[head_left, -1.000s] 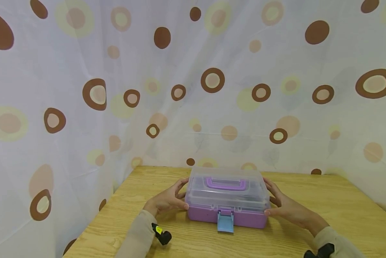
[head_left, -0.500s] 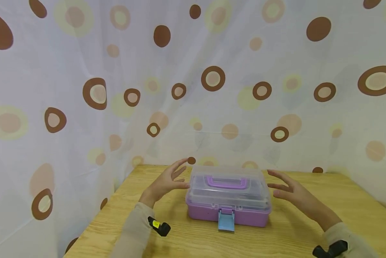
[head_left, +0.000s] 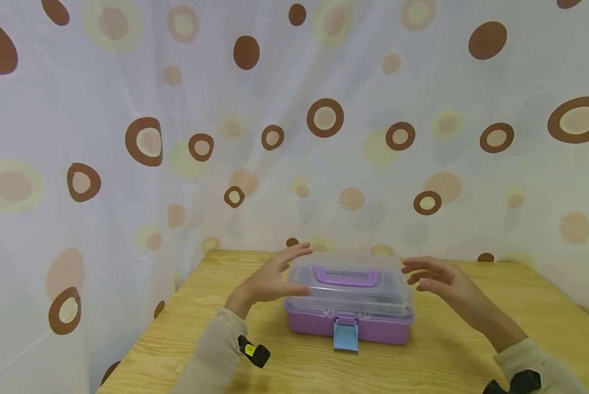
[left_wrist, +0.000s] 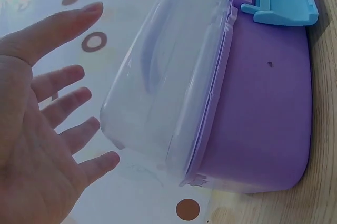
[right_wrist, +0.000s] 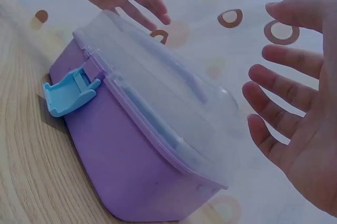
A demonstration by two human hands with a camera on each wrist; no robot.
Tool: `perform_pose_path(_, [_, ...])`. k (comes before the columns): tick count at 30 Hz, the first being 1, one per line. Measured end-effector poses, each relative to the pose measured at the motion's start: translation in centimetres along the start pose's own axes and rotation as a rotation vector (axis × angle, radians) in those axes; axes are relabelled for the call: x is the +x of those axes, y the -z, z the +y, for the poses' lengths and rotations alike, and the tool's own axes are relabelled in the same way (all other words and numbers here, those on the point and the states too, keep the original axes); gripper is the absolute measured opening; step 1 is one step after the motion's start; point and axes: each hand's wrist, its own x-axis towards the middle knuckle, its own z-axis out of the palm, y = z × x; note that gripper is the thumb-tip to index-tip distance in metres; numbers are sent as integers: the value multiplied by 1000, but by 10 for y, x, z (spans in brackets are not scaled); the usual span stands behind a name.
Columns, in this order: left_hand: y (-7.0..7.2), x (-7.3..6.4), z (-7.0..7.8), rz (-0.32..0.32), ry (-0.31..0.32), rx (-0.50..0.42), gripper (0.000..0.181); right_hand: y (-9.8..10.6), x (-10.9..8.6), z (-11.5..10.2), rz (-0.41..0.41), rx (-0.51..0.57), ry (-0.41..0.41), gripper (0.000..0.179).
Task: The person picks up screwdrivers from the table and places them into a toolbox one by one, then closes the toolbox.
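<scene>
A plastic storage box (head_left: 314, 323) with a purple base stands on the wooden table. Its clear lid (head_left: 353, 301) is down and carries a purple handle (head_left: 346, 278). The light blue latch (head_left: 346, 335) at the front hangs flipped outward. My left hand (head_left: 270, 279) hovers by the lid's left end, fingers spread and holding nothing; the left wrist view shows a gap between its fingers and the lid (left_wrist: 152, 81). Near the right end is my right hand (head_left: 447, 287), fingers loosely bent, apart from the lid in the right wrist view. What lies inside the box is blurred.
The wooden table (head_left: 496, 312) reaches back to a white curtain (head_left: 275, 87) with brown and beige circles, which also hangs along the left and right sides. Black wrist cameras (head_left: 255, 351) are strapped over both sleeves.
Both hands have let go of the box's sides and risen to lid height. In the last half second the left hand has moved right, over the lid's left end. The box stays put.
</scene>
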Motion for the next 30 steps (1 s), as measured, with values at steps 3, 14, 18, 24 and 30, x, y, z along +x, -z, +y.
perform_pose_path(3, [-3, 2, 3, -5, -5, 48, 87, -4, 3, -5, -33, 25, 14, 43])
perform_pose_path(14, [-15, 7, 8, -38, -73, 188, 91, -31, 2, -19, -205, 120, 46, 41])
perform_pose_path(18, [-17, 7, 7, -51, -74, 210, 91, -42, 4, -22, -272, 183, 66, 40])
perform_pose_path(24, [-21, 8, 8, -81, -72, 244, 90, -56, 7, -22, -349, 213, 21, 42])
perform_pose_path(30, [-24, 9, 9, -97, -64, 286, 89, -67, 7, -11, -435, 310, -97, 43])
